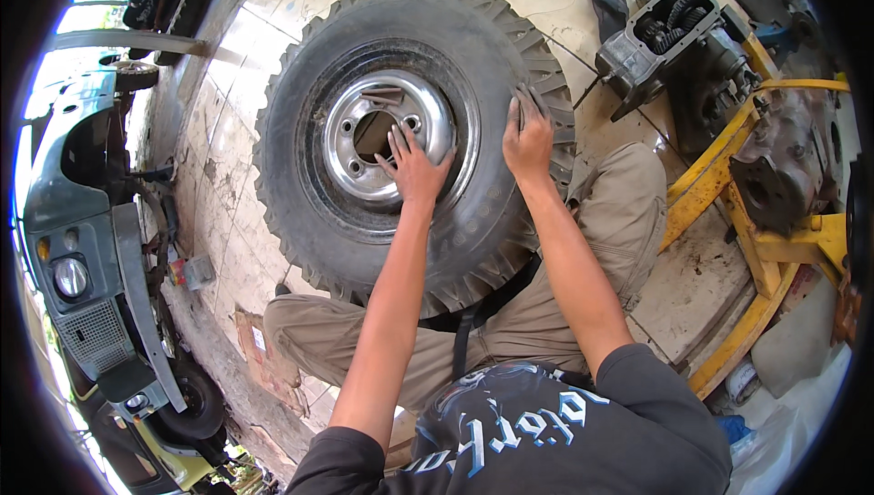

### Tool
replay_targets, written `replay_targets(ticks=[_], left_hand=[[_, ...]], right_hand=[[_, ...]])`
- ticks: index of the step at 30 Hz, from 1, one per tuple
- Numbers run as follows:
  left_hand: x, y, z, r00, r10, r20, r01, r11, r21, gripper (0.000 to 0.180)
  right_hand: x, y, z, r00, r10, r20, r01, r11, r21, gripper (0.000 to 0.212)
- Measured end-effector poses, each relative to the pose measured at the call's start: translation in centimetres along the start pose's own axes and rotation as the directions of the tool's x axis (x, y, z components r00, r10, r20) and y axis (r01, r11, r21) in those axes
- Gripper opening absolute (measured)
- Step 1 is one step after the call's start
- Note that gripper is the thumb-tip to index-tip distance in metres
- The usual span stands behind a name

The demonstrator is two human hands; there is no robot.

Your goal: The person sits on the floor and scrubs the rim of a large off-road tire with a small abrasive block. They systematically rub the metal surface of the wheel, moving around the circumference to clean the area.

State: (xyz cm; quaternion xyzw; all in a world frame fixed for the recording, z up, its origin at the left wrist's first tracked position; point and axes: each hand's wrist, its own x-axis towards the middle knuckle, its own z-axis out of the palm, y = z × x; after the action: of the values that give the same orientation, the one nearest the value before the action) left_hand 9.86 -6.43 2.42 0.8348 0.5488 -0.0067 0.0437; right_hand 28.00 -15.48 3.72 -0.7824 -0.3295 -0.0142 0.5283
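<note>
A big knobbly tyre (pixel 496 49) lies flat on the floor in front of me, mounted on a silver steel wheel rim (pixel 347 117). Several bolt holes ring the rim's dark centre opening. My left hand (pixel 418 167) rests on the rim's right side with its fingers spread. At the tyre's right sidewall is my right hand (pixel 529 135), turned on edge, its fingers stretched out and their tips blackened. Nothing shows in either hand. A small flat brownish piece (pixel 382 95) lies on the far part of the rim.
My crossed legs (pixel 624 213) sit close to the tyre's near edge. To the right stand an opened gearbox (pixel 669 35) with gears showing and a yellow metal stand (pixel 719 176) bearing a metal housing. A vehicle (pixel 77 285) is at the left. Flattened cardboard (pixel 264 358) lies at lower left.
</note>
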Motion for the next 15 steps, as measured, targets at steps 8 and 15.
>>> replay_targets(ticks=[8, 15], left_hand=[[4.9, 3.1, -1.2, 0.988, -0.072, -0.136, 0.058, 0.992, -0.109, 0.13], [-3.1, -1.5, -0.8, 0.999, -0.042, -0.004, 0.041, 0.991, -0.124, 0.126]], right_hand=[[0.0, -0.7, -0.2, 0.998, 0.048, 0.03, -0.047, 0.999, -0.004, 0.032], [0.6, -0.7, -0.2, 0.991, 0.129, 0.021, -0.128, 0.991, -0.046, 0.032]])
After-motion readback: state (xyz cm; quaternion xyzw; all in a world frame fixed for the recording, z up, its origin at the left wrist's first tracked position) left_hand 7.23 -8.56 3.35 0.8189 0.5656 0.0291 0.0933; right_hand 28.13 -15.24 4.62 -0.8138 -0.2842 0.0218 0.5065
